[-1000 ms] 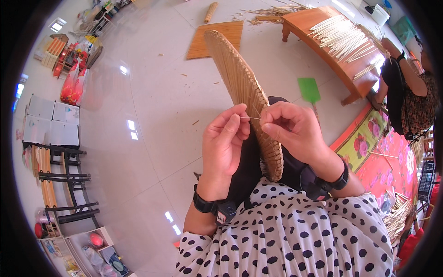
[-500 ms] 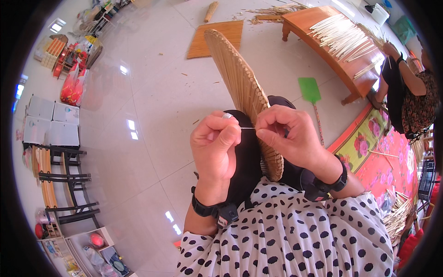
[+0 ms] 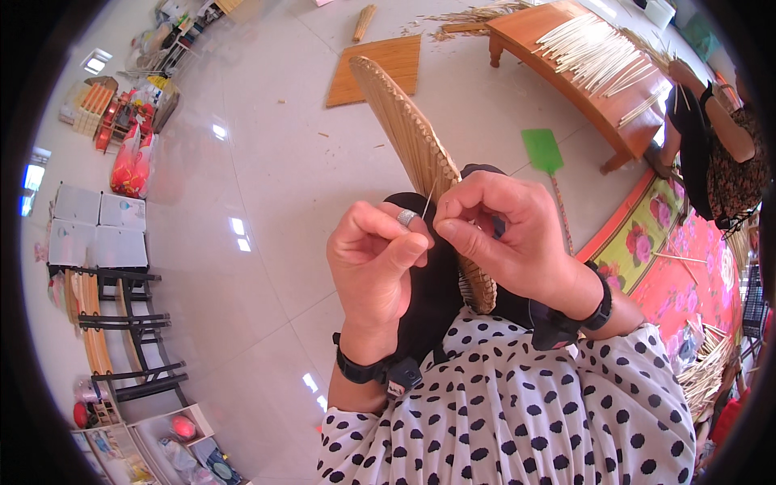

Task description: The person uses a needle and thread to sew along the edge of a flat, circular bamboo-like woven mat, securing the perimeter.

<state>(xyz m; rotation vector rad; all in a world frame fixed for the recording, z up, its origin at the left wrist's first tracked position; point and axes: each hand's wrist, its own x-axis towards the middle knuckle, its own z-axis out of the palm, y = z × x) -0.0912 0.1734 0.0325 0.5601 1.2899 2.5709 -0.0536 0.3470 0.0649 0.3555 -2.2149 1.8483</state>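
A leaf-shaped fan of straw-coloured strips [image 3: 408, 129] stands on edge between my knees, its thick stitched rim toward my right hand. My left hand [image 3: 373, 263], with a silver ring, is closed in a pinch on a thin pale thread [image 3: 428, 202]. That thread slants up from my fingers toward the rim of the fan. Close by, my right hand [image 3: 509, 238] pinches thumb against forefinger in front of the fan; what lies between those fingertips is too small to make out. My right hand covers the fan's middle.
A wooden table [image 3: 558, 81] with pale sticks [image 3: 594, 56] stands far right, beside another person [image 3: 731, 153]. A green fly swatter [image 3: 541, 151] and a brown mat [image 3: 376, 73] lie on the floor. Black-framed stools [image 3: 133, 323] stand left. A red floral mat [image 3: 695, 283] lies right.
The thread, stretched level between my two hands before, now slants upward from my left fingers. My left hand has turned slightly, and both hands are a little closer together.
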